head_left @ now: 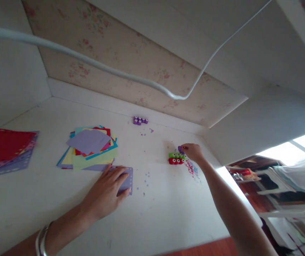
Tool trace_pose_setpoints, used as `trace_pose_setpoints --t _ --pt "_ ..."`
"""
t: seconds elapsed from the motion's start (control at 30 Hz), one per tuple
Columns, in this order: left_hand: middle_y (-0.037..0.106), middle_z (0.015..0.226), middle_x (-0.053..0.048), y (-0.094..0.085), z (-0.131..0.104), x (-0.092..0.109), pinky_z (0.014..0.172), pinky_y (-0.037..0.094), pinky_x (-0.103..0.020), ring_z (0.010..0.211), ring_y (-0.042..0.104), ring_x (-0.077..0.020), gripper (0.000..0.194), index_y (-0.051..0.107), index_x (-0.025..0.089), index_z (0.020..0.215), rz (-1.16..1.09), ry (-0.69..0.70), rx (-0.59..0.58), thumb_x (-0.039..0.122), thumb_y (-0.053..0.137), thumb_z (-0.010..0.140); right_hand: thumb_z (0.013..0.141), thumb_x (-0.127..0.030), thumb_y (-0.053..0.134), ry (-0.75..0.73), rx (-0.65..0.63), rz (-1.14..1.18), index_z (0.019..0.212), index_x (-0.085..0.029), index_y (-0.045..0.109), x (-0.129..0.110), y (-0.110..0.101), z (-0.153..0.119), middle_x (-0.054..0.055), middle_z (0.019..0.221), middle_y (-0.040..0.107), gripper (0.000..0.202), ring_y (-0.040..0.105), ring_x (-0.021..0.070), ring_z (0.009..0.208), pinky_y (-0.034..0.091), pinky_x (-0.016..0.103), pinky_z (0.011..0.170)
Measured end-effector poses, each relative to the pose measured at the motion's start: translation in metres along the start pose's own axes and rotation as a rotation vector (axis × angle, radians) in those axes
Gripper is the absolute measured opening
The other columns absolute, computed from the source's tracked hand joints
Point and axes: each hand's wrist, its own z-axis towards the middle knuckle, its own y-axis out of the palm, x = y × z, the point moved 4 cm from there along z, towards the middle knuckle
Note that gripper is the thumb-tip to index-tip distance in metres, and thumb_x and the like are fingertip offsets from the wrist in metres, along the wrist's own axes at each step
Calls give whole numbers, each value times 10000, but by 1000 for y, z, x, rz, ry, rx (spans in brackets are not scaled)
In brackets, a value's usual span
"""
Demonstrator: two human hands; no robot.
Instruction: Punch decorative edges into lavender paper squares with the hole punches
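Note:
My left hand [110,192] lies with its fingers spread on a purple sheet [127,182] that has small holes along its edge. At the right, my right hand [192,152] pinches a small purple block [180,149] just behind a green row [177,155] and a red row [176,161] of little pieces with eye-like dots. Farther back, near the wall, stands a group of similar purple pieces [140,120]. Pink and blue paper bits [192,170] are scattered beside my right wrist. Purple dots [147,179] lie right of the purple sheet.
A pile of coloured paper [91,145] sits behind my left hand. Red and purple sheets with punched edges [5,145] lie at the far left. A white cable [110,73] crosses above the white table [152,220]. Shelves [283,199] stand at the right.

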Motion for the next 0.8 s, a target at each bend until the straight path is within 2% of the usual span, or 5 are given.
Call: trace_pose_setpoints --t 0.2,0.4,0.5,0.63,0.8 --pt "571 1340 -78 0 0 0 1175 224 -513 1270 492 -263 374 587 223 1233 -20 10 21 384 556 897 778 -220 587 -9 -68 -95 910 -287 795 0 16 7 14 967 775 255 700 219 924 493 268 811" --pt "568 1329 -65 -4 2 -1 1180 220 -486 1265 488 -238 339 578 232 1237 13 0 42 361 504 932 901 -272 451 -11 35 -82 1169 -249 713 -25 -3 28 54 1161 718 375 660 246 1064 475 326 920" --pt "570 1322 -79 -7 4 -8 1165 257 -468 1259 488 -249 334 583 214 1233 81 -32 96 353 471 950 931 -301 427 -81 40 -25 1198 -254 690 -64 0 46 44 1135 728 378 664 235 1058 474 320 933" --pt "574 1310 -103 -9 4 -19 1069 377 -449 1234 495 -275 347 569 201 1239 141 -86 114 350 492 935 925 -276 461 -221 -4 71 1251 -250 649 -135 24 75 38 1172 711 378 657 203 1075 469 291 959" --pt "595 1273 -92 -13 4 -19 1017 390 -470 1201 500 -292 374 549 215 1263 133 -124 61 334 535 909 925 -202 464 -324 24 159 1433 -131 449 -208 48 111 109 1484 449 513 422 205 1362 336 299 1115"
